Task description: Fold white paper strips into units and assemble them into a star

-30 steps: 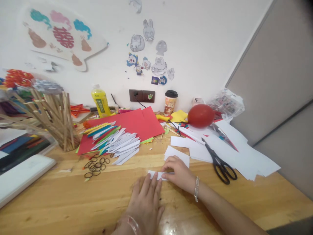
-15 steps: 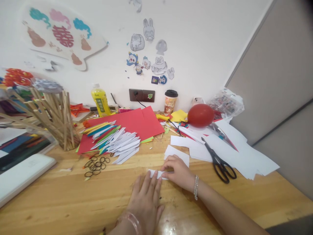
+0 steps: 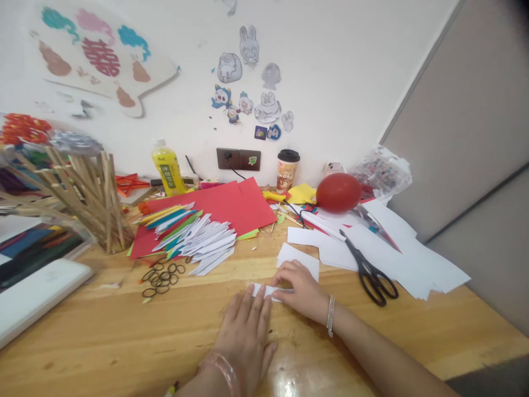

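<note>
A narrow folded strip of white paper (image 3: 268, 291) lies on the wooden table between my hands. My left hand (image 3: 247, 325) is flat with fingers spread, its fingertips pressing on the strip's left part. With thumb and fingers bent together, my right hand (image 3: 298, 288) pinches the strip's right part; the fingers hide some of it. Just behind the right hand lies a white paper piece (image 3: 301, 259). Black-handled scissors (image 3: 370, 273) rest to the right, touching white sheets. Left of the hands is a pile of folded paper strips (image 3: 210, 242), mostly white, some coloured.
Black rubber bands (image 3: 162, 280) lie left of the hands. Red paper sheets (image 3: 219, 204), a yellow bottle (image 3: 168, 171), a paper cup (image 3: 287, 171) and a red balloon (image 3: 338, 192) stand or lie toward the wall. Wooden sticks (image 3: 109, 209) stand at left, near a white device (image 3: 41, 298).
The camera view has shifted slightly. Both hands stay on the paper strip in nearly the same pose; nothing else has visibly moved.
</note>
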Available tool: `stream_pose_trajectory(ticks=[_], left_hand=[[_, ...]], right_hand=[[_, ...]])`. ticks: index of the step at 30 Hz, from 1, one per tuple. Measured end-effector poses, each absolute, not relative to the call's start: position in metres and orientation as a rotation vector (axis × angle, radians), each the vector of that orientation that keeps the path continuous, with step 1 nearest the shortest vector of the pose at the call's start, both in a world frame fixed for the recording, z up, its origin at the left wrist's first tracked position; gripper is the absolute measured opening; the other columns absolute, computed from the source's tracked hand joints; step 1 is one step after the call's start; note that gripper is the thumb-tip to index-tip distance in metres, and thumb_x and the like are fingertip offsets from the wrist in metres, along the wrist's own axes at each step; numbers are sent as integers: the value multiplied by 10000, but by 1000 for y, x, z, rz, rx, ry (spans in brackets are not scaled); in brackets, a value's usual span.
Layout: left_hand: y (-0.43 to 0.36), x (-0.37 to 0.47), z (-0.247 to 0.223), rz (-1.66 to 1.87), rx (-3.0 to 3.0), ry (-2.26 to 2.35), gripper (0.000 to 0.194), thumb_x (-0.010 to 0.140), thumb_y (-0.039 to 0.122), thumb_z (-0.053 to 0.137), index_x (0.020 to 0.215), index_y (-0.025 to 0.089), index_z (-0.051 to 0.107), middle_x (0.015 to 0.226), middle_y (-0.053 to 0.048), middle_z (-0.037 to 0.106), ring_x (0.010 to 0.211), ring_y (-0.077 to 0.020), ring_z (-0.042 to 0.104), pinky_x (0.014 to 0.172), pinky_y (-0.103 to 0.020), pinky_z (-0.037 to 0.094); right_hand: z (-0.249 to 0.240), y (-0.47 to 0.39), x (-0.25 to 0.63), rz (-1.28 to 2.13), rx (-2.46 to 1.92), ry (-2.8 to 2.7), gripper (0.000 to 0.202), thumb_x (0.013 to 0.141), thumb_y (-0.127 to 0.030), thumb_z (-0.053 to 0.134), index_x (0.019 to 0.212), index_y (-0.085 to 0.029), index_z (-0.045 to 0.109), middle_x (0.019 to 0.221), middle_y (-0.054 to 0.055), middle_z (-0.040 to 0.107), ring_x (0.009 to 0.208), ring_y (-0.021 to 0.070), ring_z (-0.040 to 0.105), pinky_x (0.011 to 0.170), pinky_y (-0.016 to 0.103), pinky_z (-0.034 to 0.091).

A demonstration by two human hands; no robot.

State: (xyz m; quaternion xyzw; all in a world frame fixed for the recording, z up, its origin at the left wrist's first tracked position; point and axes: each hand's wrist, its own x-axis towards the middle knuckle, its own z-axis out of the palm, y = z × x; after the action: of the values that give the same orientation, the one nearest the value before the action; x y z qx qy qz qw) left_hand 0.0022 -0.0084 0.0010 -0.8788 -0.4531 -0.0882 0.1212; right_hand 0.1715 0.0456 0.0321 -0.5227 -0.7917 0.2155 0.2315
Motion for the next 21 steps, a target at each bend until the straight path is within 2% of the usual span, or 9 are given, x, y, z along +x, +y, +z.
stream_pose_trajectory(ticks=[5,14,21], left_hand=[[-5,1,-2,-293,-2580,-1267,579,830,541,323,1202,144,524,1285,-120,478,1196,-326,370,973,-469,168],[-5,-2,1,-311,-2571,-1254,584,825,539,335,1208,137,516,1289,-119,474,1195,-328,373,975,-477,162],[-4,-2,-4,-289,-2575,-1280,593,834,525,298,1229,127,493,1307,-138,447,1209,-338,353,987,-515,147]], right_hand=[[33,43,172,529,-1430,-2237,175,701,-295,678,796,-200,565,846,1,536,850,173,440,739,294,342],[34,42,176,500,-1497,-2279,201,691,-277,678,798,-203,525,882,5,519,877,184,432,762,310,339],[47,45,210,672,-1477,-2391,305,647,-260,706,882,-218,516,971,13,511,929,196,429,797,323,366]])
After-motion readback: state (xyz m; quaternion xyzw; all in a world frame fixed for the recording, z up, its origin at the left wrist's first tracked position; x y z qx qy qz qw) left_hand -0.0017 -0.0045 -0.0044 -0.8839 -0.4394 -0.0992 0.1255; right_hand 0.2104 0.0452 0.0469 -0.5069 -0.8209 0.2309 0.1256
